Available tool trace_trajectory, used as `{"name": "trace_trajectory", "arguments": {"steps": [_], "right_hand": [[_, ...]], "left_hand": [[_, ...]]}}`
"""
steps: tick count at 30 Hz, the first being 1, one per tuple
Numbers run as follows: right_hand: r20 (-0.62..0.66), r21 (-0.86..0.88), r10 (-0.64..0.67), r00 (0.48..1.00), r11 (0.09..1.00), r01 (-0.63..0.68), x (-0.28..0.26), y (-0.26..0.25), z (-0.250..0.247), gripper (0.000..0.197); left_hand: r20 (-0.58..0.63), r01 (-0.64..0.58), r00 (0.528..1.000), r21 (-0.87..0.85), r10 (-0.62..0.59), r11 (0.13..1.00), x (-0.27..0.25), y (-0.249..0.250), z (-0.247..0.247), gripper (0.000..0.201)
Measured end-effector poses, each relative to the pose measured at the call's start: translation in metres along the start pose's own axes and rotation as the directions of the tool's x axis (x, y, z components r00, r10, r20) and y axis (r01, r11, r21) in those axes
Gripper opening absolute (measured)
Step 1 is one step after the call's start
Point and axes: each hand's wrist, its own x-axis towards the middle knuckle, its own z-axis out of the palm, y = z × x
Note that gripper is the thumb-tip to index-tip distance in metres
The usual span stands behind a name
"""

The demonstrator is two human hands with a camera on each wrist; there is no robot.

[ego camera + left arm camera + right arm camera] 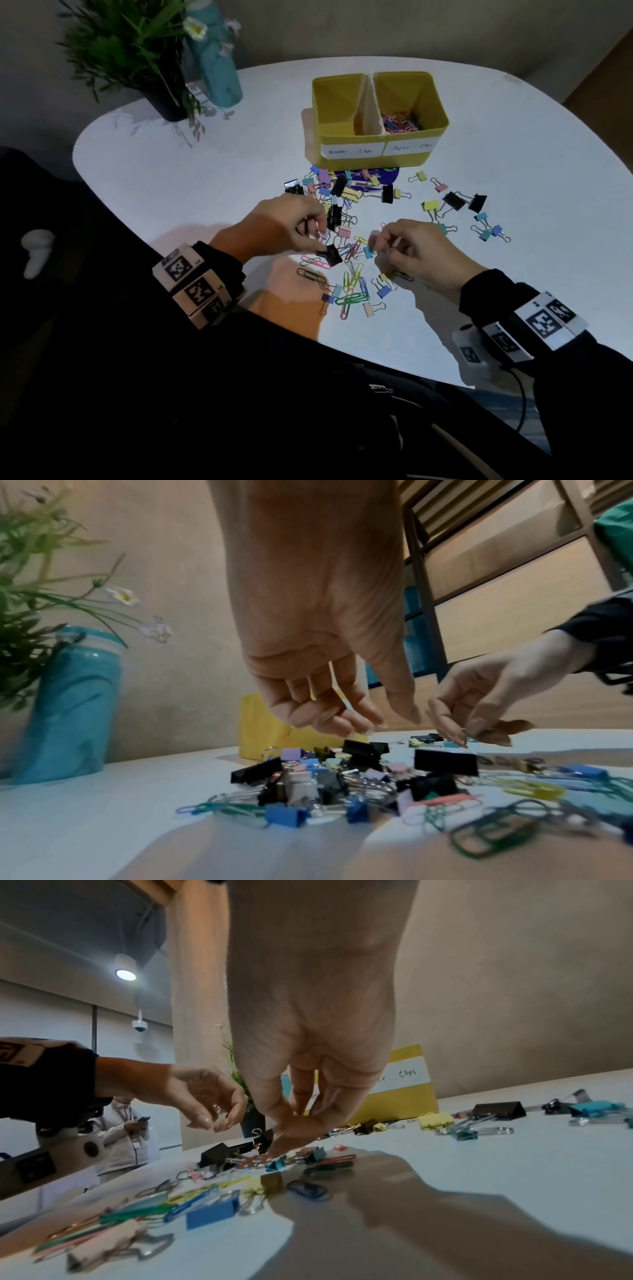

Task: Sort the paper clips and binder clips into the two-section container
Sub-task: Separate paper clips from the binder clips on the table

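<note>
Both hands over the clip pile (346, 260): left hand (284, 226) loosely curled, empty; right hand (411, 250) pinching paper clips.

Office: ceiling security camera (139, 1026), badge-wearing bystander (125, 1131).

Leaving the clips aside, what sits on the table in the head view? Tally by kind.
Yellow container: 1
Potted plant: 1
Teal bottle: 1
Dark blue round disc under the container: 1
Total: 4
</note>
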Motion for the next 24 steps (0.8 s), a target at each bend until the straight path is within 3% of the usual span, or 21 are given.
{"name": "trace_trajectory", "arguments": {"steps": [4, 9, 12, 16, 18, 21, 24], "right_hand": [[0.062, -0.128, -0.032, 0.998, 0.991, 0.04, 0.004, -0.008, 0.011, 0.017], [0.104, -0.268, -0.127, 0.987, 0.952, 0.15, 0.004, -0.018, 0.028, 0.032], [0.144, -0.259, -0.151, 0.978, 0.948, 0.184, -0.004, -0.011, 0.02, 0.029], [-0.064, -0.181, -0.07, 0.996, 0.982, 0.057, -0.018, 0.005, -0.004, 0.017], [-0.137, -0.157, 0.033, 0.99, 0.986, -0.055, -0.024, 0.018, -0.016, 0.013], [-0.121, -0.202, 0.17, 0.978, 0.961, -0.192, -0.033, 0.028, -0.019, 0.014], [-0.103, -0.206, 0.207, 0.973, 0.952, -0.225, -0.038, 0.022, -0.008, 0.016]], "left_hand": [[0.045, -0.048, 0.998, 0.119, 0.043, 0.992, -0.001, 0.016, 0.021, 0.041], [-0.007, -0.042, 0.999, 0.289, 0.046, 0.956, 0.007, 0.02, 0.029, 0.014], [-0.045, 0.009, 0.999, 0.306, 0.005, 0.952, 0.008, 0.007, 0.024, 0.022], [-0.142, -0.032, 0.987, 0.253, 0.07, 0.967, -0.001, 0.004, 0.022, 0.04], [-0.085, -0.081, 0.991, 0.243, 0.104, 0.967, -0.008, 0.013, 0.023, 0.033], [0.088, -0.111, 0.992, 0.258, 0.091, 0.96, -0.012, 0.027, 0.026, 0.021], [0.215, -0.124, 0.973, 0.177, 0.085, 0.976, -0.01, 0.037, 0.032, 0.033]]}}
